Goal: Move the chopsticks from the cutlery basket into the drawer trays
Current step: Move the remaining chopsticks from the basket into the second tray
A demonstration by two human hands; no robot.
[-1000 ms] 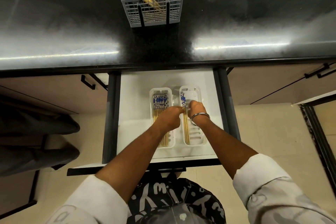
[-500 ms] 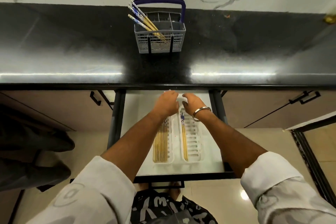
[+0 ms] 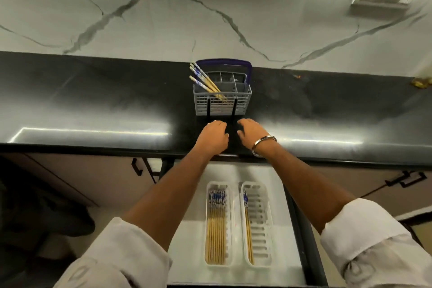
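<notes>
Only the one head view here. Both my hands are up over the black polished stone desk (image 3: pixel 93 100), side by side and empty: my left hand (image 3: pixel 214 137) and my right hand (image 3: pixel 251 133) have fingers loosely curled, gripping nothing as far as I can see.

The grey plastic cutlery basket with the blue handle (image 3: pixel 223 98) sits just beyond my fingertips, straight ahead. The few blue-and-white-topped bamboo chopsticks left in it (image 3: pixel 204 80) stand in its left compartment, leaning up and to the left, patterned ends out over the rim. So I'd say my left hand is the nearer one for grabbing them.

Down in the open white drawer (image 3: pixel 187 241), the left white slotted plastic tray (image 3: pixel 218 224) holds a full row of chopsticks, and the right tray (image 3: pixel 257 224) has just a couple along its left edge.

Hard to tell: the exact count in the basket, their tips are hidden behind the mesh.
</notes>
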